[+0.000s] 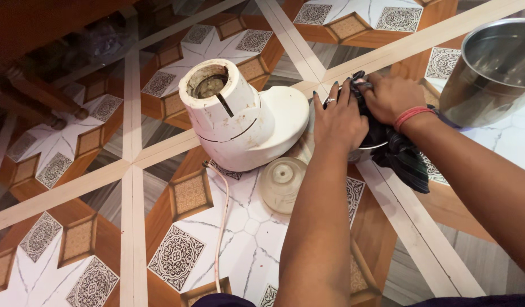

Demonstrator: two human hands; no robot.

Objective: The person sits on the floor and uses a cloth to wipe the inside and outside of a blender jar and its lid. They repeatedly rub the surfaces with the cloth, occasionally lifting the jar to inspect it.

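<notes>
Dark crumpled cloth (396, 153) is bunched in right hand's (390, 96) tight grip; left hand (339, 122) presses flat.

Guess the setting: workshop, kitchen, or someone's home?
Probably a home, with work done on the patterned tile floor. A white mixer-grinder base, a steel pot and carved wooden furniture legs point that way.

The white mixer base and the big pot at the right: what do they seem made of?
The mixer base looks like glossy white plastic, scuffed and stained. The pot looks like stainless steel: silvery, with a brushed, reflecting wall.
</notes>
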